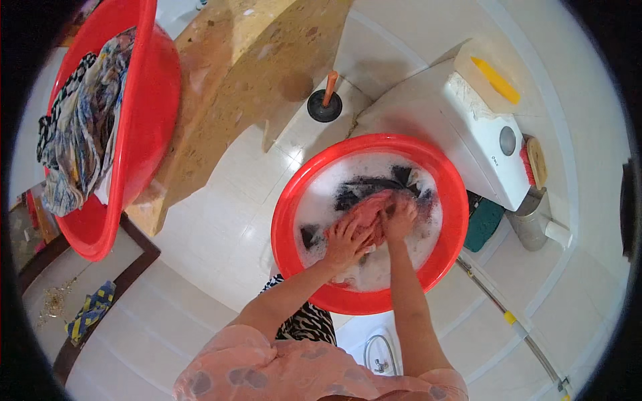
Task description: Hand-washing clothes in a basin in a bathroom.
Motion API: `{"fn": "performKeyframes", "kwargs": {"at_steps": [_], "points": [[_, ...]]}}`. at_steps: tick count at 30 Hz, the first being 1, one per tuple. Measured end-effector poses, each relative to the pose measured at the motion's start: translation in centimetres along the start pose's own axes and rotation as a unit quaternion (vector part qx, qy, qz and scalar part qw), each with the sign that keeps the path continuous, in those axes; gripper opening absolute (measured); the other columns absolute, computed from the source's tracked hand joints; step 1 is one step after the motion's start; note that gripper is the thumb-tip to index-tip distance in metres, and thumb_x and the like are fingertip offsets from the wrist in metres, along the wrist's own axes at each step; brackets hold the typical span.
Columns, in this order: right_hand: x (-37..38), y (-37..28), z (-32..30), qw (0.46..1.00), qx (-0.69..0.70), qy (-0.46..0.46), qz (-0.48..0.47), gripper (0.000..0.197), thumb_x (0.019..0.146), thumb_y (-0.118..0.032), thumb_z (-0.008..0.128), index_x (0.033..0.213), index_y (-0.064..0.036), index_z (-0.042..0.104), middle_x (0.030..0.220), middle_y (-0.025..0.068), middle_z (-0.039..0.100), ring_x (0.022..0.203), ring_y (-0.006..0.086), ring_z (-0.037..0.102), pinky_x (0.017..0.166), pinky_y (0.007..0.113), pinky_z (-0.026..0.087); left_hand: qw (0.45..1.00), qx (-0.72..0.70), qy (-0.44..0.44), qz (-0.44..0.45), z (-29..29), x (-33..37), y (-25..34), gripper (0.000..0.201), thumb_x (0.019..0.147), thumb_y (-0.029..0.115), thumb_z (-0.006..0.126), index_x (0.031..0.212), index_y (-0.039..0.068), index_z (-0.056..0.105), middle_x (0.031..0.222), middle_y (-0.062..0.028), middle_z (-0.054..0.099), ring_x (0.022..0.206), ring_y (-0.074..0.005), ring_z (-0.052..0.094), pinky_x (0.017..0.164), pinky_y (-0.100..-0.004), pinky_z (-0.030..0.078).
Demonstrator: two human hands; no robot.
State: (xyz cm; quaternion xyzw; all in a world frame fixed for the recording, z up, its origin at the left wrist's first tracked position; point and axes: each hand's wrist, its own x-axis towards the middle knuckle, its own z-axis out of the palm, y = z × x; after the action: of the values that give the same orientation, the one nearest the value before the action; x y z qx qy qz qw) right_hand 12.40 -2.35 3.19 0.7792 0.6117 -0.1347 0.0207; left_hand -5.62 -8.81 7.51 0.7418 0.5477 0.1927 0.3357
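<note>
Both my hands are inside a round red basin (285, 194) of white suds. A wet pink cloth (366, 215) lies bunched in its middle. My left hand (345, 246) rests on the near left part of this cloth, its fingers spread. On the cloth's right end, my right hand (400, 219) is closed with the fingers curled into the fabric. Dark cloth (364, 187) shows through the foam behind the pink one. Another dark patch lies at the basin's left side; its lower part is hidden by suds.
A second red basin (157, 100) with patterned clothes (90, 127) stands by a tan stone counter (221, 113) at upper left. Beyond my basin are a plunger (326, 103) and a white box-shaped appliance (491, 144). A scrub brush (533, 162) and metal pole (515, 321) are on the right.
</note>
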Motion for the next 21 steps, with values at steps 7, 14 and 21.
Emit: {"fn": "performKeyframes", "kwargs": {"at_steps": [7, 14, 21], "points": [[-10.0, -3.7, -1.2, 0.966, 0.214, 0.112, -0.097, 0.045, 0.071, -0.013, 0.073, 0.112, -0.0065, 0.056, 0.129, 0.0258, 0.043, 0.122, 0.0476, 0.036, 0.104, 0.057, 0.027, 0.980, 0.022, -0.144, -0.135, 4.5, 3.5, -3.4, 0.063, 0.083, 0.030, 0.060, 0.141, 0.019, 0.037, 0.138, -0.0188, 0.036, 0.122, -0.0396, 0.038, 0.099, -0.0475, 0.036], [-7.4, -2.4, 3.5, 0.985, 0.102, 0.111, -0.087, 0.043, 0.083, -0.036, 0.059, 0.110, -0.0025, 0.058, 0.127, 0.0293, 0.047, 0.119, 0.0470, 0.040, 0.105, 0.057, 0.026, 0.877, -0.294, -0.169, -0.341, 9.3, 5.9, -5.4, 0.047, 0.087, 0.024, 0.050, 0.129, 0.005, 0.044, 0.110, -0.0240, 0.059, 0.102, -0.0366, 0.058, 0.090, -0.0454, 0.045], [0.2, -2.5, 2.6, 0.979, 0.105, -0.128, 0.120, 0.046, 0.087, -0.040, 0.050, 0.084, 0.0027, 0.068, 0.083, 0.0290, 0.063, 0.081, 0.0462, 0.062, 0.077, 0.052, 0.049, 0.891, -0.216, -0.227, -0.330, 6.8, 6.8, -5.2, 0.046, 0.088, 0.030, 0.051, 0.128, 0.008, 0.048, 0.110, -0.0240, 0.059, 0.104, -0.0379, 0.057, 0.090, -0.0488, 0.044]]}}
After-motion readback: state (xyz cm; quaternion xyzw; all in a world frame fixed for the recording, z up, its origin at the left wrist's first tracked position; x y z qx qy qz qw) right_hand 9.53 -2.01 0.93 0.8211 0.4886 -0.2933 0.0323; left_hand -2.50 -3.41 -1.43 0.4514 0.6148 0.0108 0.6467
